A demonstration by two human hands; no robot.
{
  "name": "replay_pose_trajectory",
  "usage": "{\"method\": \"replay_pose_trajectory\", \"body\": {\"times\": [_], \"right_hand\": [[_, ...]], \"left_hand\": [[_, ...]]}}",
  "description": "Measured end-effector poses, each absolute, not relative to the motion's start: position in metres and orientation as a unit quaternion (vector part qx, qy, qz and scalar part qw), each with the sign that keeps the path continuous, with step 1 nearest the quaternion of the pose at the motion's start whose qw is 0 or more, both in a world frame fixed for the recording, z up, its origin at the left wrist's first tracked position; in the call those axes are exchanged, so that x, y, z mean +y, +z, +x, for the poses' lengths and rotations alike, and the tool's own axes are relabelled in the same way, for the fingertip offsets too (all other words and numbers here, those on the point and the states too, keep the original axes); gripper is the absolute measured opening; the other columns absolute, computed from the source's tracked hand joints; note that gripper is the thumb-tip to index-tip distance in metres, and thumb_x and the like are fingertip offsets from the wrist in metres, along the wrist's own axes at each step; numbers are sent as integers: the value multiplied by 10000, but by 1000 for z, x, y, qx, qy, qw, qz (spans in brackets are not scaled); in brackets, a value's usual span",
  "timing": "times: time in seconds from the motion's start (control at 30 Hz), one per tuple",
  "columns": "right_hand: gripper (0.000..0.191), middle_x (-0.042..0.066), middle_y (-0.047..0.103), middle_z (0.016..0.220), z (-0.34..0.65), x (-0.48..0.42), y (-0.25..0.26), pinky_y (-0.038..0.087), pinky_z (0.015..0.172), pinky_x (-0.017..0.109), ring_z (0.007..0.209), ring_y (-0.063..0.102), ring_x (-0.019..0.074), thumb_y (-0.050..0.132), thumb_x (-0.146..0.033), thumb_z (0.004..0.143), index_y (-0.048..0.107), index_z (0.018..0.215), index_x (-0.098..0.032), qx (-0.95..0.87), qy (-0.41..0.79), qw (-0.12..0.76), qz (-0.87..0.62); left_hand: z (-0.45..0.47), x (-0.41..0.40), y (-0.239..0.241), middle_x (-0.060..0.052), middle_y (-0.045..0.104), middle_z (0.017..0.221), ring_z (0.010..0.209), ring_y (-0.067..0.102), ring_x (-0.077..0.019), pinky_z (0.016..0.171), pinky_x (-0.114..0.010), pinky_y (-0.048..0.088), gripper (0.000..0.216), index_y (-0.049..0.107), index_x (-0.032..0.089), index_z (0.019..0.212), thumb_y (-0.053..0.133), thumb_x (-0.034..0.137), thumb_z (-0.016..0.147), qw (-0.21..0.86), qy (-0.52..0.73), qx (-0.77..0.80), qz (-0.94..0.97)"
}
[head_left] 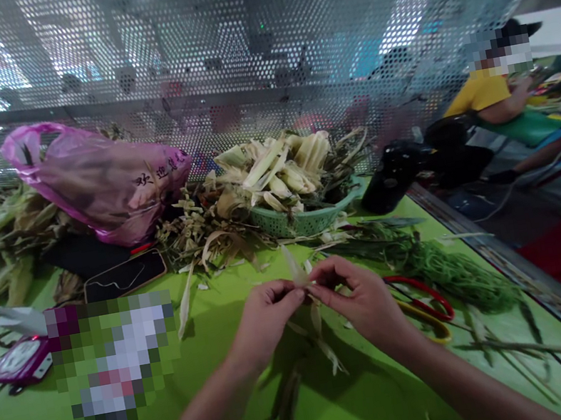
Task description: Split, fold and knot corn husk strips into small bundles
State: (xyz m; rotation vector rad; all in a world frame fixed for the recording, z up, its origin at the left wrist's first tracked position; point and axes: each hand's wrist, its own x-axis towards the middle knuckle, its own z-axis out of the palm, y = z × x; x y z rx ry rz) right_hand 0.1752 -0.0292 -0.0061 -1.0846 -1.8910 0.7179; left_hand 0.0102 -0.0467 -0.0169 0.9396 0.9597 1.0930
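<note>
Over the green table (220, 394), my left hand (270, 317) and my right hand (358, 297) meet, thumbs and fingertips pinching one pale corn husk strip (295, 265). Its upper end stands above the fingers, while thin husk ends (326, 347) hang below them. Both hands are closed on it. A darker dried husk piece (287, 401) lies on the table under my left wrist. Close to my right hand are scissors (446, 304) with red and yellow handles, partly hidden behind that hand.
A green basket (309, 219) heaped with husks stands ahead, beside a pink plastic bag (106, 175). Green fibres (448, 267) lie on the right, near a black bottle-like object (388, 176). A phone (123, 274) and purple power strip (24, 356) are left. A person in yellow (482, 91) sits beyond.
</note>
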Motion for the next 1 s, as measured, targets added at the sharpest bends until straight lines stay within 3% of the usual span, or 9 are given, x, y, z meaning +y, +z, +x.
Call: {"method": "replay_pose_trajectory", "body": {"times": [0.23,0.57,0.87,1.0], "right_hand": [[89,23,648,814,178,-27,-6,478,685,282,759,601,166,643,-224,827,693,900,-228,-793,239,399,-393],[59,32,630,836,177,-26,-5,475,726,300,803,599,180,634,-238,837,690,850,-223,-796,222,391,-406],[59,19,591,789,173,-28,-4,451,659,276,732,565,158,617,-233,838,632,797,-194,-769,270,393,-426],[86,13,579,766,175,-28,-3,437,649,277,718,550,158,611,-251,837,609,774,-191,-760,273,392,-440]], "left_hand": [[8,-45,-22,-12,611,664,558,445,-70,557,-207,321,212,702,138,740,690,349,720,680,471,439,350],[10,-48,-18,-6,611,676,598,454,-77,590,-204,329,182,705,147,744,743,301,655,679,494,434,327],[12,-47,-18,-36,649,737,702,531,-134,699,-256,387,198,700,149,752,650,339,740,614,488,441,435],[10,-47,-17,-39,632,738,693,521,-143,656,-257,384,233,682,144,773,601,362,784,574,467,449,501]]}}
